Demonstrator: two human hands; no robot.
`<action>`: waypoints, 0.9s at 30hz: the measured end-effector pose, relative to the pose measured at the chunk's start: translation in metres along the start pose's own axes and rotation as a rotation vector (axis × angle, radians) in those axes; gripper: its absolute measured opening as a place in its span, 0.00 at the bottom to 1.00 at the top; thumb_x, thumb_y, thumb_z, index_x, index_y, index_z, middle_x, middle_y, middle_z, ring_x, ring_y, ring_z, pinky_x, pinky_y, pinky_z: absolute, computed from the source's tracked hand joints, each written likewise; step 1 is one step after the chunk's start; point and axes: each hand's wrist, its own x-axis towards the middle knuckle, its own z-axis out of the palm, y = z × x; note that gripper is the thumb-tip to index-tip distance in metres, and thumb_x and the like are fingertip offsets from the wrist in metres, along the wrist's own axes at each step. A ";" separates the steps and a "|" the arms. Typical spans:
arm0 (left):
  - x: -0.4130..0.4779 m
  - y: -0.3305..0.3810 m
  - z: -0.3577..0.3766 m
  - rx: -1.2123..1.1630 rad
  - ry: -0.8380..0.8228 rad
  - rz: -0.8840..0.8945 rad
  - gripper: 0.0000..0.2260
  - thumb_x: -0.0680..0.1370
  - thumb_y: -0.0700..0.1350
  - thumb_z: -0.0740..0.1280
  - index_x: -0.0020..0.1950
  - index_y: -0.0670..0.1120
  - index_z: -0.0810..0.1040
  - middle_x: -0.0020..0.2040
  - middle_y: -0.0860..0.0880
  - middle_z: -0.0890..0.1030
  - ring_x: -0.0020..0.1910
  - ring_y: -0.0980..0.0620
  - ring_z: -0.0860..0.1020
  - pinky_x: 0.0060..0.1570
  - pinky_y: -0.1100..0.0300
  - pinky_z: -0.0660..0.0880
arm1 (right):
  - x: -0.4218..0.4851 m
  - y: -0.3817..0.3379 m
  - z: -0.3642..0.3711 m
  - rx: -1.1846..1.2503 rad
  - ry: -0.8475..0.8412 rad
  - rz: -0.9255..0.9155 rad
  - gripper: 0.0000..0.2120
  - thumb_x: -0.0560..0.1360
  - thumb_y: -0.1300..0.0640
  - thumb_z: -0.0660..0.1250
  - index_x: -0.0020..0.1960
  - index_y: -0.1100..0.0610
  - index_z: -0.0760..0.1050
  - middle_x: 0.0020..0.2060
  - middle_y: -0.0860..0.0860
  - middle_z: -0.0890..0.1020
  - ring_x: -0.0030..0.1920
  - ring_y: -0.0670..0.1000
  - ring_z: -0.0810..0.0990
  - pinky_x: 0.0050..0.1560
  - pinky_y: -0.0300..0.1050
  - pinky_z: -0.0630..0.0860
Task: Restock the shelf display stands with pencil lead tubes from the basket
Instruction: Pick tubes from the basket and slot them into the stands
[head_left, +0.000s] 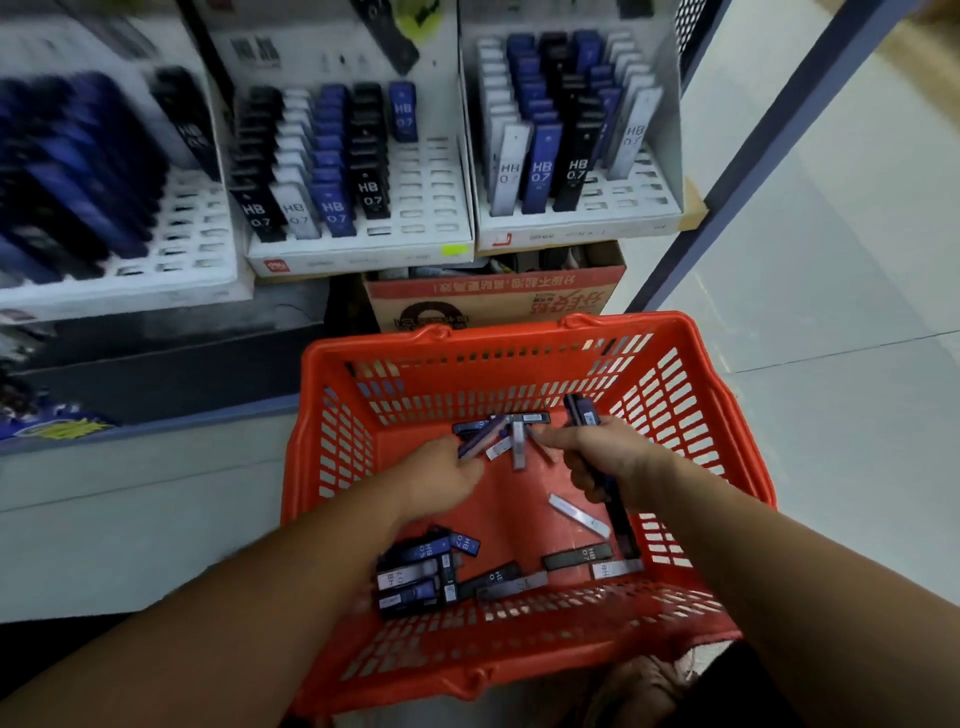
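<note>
Reaching into the red basket (524, 353) at 6 o'clock, the left hand (441, 475) pinches a blue lead tube (485, 435) while the right hand (597, 457) grips a bundle of dark tubes (581, 410). More loose tubes (421, 577) lie at the basket floor's 7 o'clock; 3 display stands (358, 254) sit at 12 o'clock

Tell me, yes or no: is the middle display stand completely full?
No, the middle display stand has many empty slots on its right side.
</note>
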 end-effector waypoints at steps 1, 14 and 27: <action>-0.011 0.010 -0.007 -0.010 0.006 0.037 0.10 0.84 0.54 0.62 0.54 0.48 0.75 0.43 0.50 0.77 0.37 0.54 0.74 0.32 0.61 0.68 | -0.011 -0.009 0.003 -0.018 0.010 -0.018 0.18 0.75 0.48 0.77 0.35 0.53 0.71 0.26 0.50 0.70 0.24 0.48 0.65 0.27 0.41 0.60; -0.182 0.112 -0.127 -0.513 -0.201 0.260 0.14 0.81 0.58 0.70 0.51 0.51 0.69 0.32 0.49 0.62 0.24 0.54 0.57 0.24 0.65 0.55 | -0.186 -0.142 0.024 -0.155 0.038 -0.533 0.16 0.80 0.47 0.71 0.41 0.55 0.71 0.23 0.54 0.68 0.20 0.51 0.64 0.24 0.39 0.60; -0.197 0.141 -0.162 -0.455 -0.126 0.290 0.17 0.79 0.58 0.72 0.48 0.44 0.76 0.30 0.49 0.70 0.23 0.53 0.61 0.25 0.61 0.56 | -0.214 -0.197 0.050 0.034 0.004 -0.688 0.16 0.77 0.45 0.74 0.46 0.57 0.74 0.27 0.55 0.70 0.22 0.51 0.63 0.27 0.41 0.58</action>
